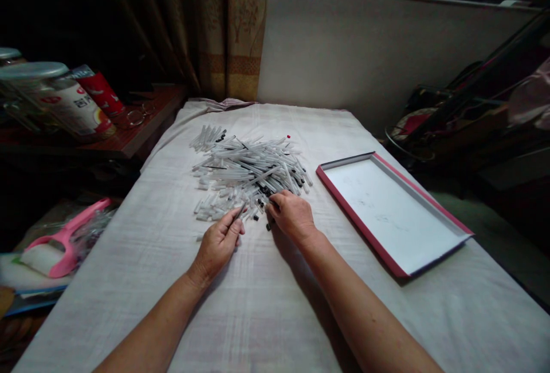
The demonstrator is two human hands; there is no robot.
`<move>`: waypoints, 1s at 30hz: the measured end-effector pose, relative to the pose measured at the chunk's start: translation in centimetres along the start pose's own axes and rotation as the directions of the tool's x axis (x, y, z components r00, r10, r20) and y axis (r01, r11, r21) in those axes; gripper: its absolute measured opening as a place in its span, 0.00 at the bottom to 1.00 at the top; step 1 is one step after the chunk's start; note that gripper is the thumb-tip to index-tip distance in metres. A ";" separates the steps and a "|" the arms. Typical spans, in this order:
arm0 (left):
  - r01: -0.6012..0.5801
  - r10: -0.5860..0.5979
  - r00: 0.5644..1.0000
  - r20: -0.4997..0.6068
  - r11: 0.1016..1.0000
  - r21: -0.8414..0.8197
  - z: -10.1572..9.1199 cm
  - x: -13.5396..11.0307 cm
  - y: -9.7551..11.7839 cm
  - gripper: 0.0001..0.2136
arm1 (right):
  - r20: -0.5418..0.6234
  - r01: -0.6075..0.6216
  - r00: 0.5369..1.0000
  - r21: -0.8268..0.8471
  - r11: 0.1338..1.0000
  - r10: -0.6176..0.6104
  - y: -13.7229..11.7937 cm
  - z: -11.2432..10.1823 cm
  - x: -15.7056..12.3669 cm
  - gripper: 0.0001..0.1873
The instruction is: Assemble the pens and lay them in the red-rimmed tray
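A heap of clear plastic pen tubes (247, 169) with small black end pieces lies on a white cloth (258, 304) spread over the table. My left hand (219, 242) sits at the heap's near edge, fingers pinched on one thin tube that points up and right. My right hand (292, 214) is curled over the heap's near right side, fingertips down among the black pieces; what it holds is hidden.
A shallow white box lid with a red rim (393, 212) lies to the right of the heap. Jars (64, 98) and spectacles stand on a wooden shelf at left. A pink handled tool (64, 241) lies lower left. Curtain and wall behind.
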State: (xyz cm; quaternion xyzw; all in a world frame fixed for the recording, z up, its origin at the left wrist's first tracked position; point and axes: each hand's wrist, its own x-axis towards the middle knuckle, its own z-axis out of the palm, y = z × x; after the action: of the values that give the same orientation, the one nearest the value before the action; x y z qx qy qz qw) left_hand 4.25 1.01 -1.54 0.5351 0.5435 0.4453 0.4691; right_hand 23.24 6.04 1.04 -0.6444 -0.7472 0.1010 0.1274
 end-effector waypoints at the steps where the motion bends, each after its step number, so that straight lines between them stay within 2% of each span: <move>1: -0.015 0.015 1.000 0.000 1.000 0.026 0.0 0.0 -0.2 0.21 | -0.037 0.019 0.999 0.072 0.997 -0.016 0.3 0.1 -0.2 0.11; 4: -0.087 0.088 0.996 -0.005 0.992 0.089 0.0 -0.3 -0.3 0.19 | -0.161 0.098 0.986 0.377 0.921 -0.039 1.2 0.5 -1.0 0.08; 6: -0.164 0.164 0.986 0.012 0.978 0.132 0.1 -0.4 -0.1 0.18 | -0.179 0.121 0.984 0.593 0.796 -0.016 1.6 0.5 -1.8 0.07; 8: -0.266 0.257 0.964 0.070 0.944 0.194 0.1 -0.6 0.1 0.16 | -0.136 0.103 0.991 0.769 0.631 0.004 1.8 0.5 -2.8 0.09; 11: -0.389 0.349 0.920 0.180 0.873 0.295 0.2 -0.8 0.3 0.17 | -0.072 0.065 0.997 0.906 0.418 0.000 2.0 0.1 -4.3 0.11; 14: -0.439 0.378 0.897 0.230 0.825 0.357 0.1 -1.0 0.3 0.17 | -0.035 0.033 0.999 0.942 0.335 0.000 2.2 -0.2 -5.4 0.12; 17: -0.475 0.396 0.878 0.267 0.785 0.398 0.0 -1.1 0.4 0.18 | -0.009 0.007 1.000 0.941 0.337 0.003 2.4 -0.1 -5.7 0.12; 22: -0.505 0.394 0.862 0.319 0.727 0.465 -0.1 -1.2 0.6 0.18 | -0.038 0.022 0.999 0.894 0.447 0.026 2.9 0.2 -5.6 0.10; 30: -0.542 0.417 0.840 0.347 0.678 0.497 0.2 -1.3 0.7 0.17 | -0.096 0.128 0.992 0.818 0.561 -0.087 3.5 -0.5 -5.5 0.08</move>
State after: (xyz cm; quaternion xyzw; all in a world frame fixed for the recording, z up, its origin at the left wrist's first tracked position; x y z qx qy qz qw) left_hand 4.51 -0.26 -0.84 0.8181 0.4403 0.3088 0.2036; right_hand 27.39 1.15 0.05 -0.4665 -0.6495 0.4144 0.4346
